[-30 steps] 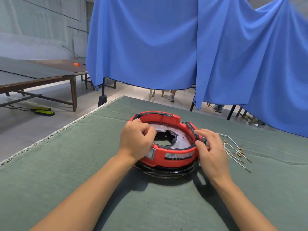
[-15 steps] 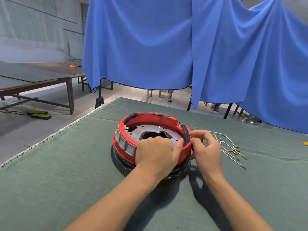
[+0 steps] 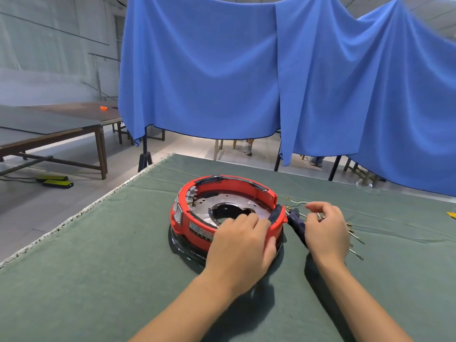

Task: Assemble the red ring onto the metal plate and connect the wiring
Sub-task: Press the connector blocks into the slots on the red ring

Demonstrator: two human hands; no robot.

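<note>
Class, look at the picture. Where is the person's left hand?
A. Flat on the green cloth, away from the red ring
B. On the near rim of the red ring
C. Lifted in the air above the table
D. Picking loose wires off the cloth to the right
B: the left hand lies over the near rim of the red ring, fingers reaching inside toward the metal plate.

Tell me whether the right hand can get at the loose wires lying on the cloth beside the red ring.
Probably yes. The right hand sits just right of the red ring, and the loose wires lie on the green cloth right beside and partly under it. Nothing stands between them; the left hand grips the ring's near rim, out of the way.
</note>
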